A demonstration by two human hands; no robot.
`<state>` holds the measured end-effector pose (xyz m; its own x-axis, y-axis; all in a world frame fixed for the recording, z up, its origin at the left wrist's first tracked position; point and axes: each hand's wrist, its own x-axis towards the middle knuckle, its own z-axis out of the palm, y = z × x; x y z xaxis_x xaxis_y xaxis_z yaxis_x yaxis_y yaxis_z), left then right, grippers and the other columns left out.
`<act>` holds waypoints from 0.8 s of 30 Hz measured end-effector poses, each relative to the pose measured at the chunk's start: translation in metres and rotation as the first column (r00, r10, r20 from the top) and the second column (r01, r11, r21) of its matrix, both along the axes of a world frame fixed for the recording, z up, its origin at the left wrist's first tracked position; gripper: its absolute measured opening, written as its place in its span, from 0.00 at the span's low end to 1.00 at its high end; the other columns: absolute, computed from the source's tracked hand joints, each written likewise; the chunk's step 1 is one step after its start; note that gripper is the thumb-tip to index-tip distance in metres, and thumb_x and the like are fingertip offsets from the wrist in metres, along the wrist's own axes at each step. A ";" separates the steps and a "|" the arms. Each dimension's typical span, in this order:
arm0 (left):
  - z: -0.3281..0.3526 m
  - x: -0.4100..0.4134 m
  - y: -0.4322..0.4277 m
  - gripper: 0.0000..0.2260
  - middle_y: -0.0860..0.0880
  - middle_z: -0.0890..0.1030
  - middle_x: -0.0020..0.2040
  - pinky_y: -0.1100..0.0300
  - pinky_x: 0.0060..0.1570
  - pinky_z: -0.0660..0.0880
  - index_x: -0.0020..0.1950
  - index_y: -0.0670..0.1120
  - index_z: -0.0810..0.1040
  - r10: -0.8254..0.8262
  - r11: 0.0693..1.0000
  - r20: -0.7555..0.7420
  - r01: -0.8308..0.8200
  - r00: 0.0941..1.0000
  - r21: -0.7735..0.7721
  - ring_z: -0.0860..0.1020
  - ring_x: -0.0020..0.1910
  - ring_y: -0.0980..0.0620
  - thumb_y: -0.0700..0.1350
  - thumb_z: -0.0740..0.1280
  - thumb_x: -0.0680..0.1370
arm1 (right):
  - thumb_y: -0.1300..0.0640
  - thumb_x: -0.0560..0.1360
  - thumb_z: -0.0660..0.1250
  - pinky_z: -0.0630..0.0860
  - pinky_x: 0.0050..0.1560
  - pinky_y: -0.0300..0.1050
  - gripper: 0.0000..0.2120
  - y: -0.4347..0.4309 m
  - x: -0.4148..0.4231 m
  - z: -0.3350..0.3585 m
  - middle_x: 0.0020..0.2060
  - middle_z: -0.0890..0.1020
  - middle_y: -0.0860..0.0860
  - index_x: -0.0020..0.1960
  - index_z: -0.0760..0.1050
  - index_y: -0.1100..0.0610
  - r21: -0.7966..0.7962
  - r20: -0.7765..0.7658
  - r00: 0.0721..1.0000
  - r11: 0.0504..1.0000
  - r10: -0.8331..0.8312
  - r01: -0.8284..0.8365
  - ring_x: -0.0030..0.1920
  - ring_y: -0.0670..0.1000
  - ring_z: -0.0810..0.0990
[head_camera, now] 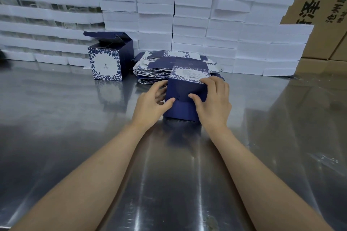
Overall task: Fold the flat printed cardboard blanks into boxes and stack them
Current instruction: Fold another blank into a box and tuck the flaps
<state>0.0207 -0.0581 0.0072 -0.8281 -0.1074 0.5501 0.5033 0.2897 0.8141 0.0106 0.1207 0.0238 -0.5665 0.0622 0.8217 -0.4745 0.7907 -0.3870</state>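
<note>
A navy box with a white floral panel (185, 90) lies on its side on the steel table, its flap end turned toward me. My left hand (152, 104) grips its left side, thumb pressing on the flaps. My right hand (214, 101) grips the right side, fingers curled over the upper edge and thumb on the flaps. Behind it lies a pile of flat printed blanks (159, 67). A folded box (109, 60) stands upright to the left, its top flaps open.
The shiny steel table (75, 118) stretches all around. Stacks of white foam slabs (197, 15) form a wall at the back. Brown cartons with printed lettering (323, 2) stand at the far right.
</note>
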 end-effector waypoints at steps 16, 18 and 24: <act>-0.003 -0.003 0.000 0.22 0.52 0.83 0.57 0.70 0.50 0.76 0.65 0.51 0.76 -0.024 1.000 0.002 0.024 1.000 0.013 0.81 0.54 0.62 0.38 0.75 0.72 | 0.55 0.69 0.75 0.67 0.33 0.42 0.19 -0.001 -0.001 -0.001 0.60 0.76 0.53 0.57 0.76 0.56 0.004 -0.040 0.998 0.999 -0.050 0.050 0.62 0.52 0.66; -0.003 -0.004 -0.001 0.22 0.53 0.83 0.57 0.66 0.51 0.78 0.64 0.52 0.76 -0.027 1.000 0.013 0.027 1.000 0.012 0.81 0.55 0.61 0.39 0.75 0.72 | 0.55 0.69 0.74 0.67 0.34 0.42 0.18 -0.002 -0.001 -0.001 0.59 0.76 0.53 0.57 0.76 0.56 -0.010 -0.032 0.998 0.998 -0.058 0.057 0.62 0.52 0.66; -0.003 -0.006 -0.003 0.18 0.57 0.83 0.54 0.61 0.54 0.79 0.62 0.50 0.77 0.024 1.000 0.016 -0.024 1.000 0.003 0.81 0.55 0.60 0.50 0.73 0.74 | 0.51 0.74 0.67 0.71 0.39 0.41 0.16 0.007 -0.002 -0.003 0.60 0.74 0.49 0.60 0.76 0.53 -0.062 -0.046 0.992 0.991 0.119 -0.122 0.62 0.50 0.70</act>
